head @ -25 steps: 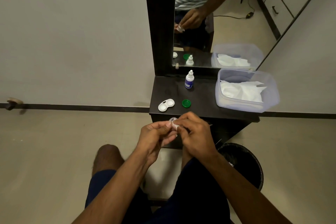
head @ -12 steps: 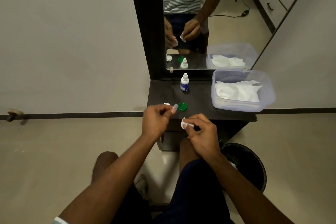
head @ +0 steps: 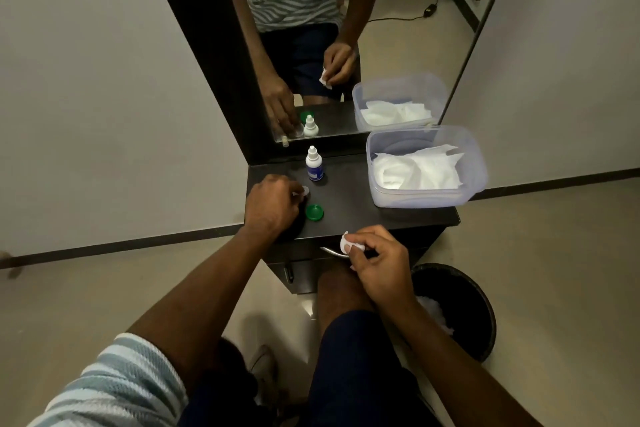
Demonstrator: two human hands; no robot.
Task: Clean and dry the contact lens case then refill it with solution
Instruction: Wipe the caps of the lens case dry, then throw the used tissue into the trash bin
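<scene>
The left hand lies knuckles-up on the dark shelf, just left of the solution bottle. Its fingers are curled down round a small white piece, most likely part of the contact lens case, of which only a sliver peeps out at the fingertips on the side nearest the bottle. The hand hides the rest of it, so how much of the case is under the palm cannot be told. A green cap lies flat on the shelf in front of the bottle, just beside the left hand's fingers and apart from them.

The right hand is held off the front edge of the shelf, in front of the bottle and a little to its right. Its thumb and fingertips pinch a small wad of white tissue, which sticks out from the fingertips toward the shelf; the other fingers are curled in.

To the right of the bottle stands a clear plastic tub with white tissues in it. Behind the bottle rises a mirror in a dark frame. A black bin stands on the floor below the tub, beside the right forearm.
</scene>
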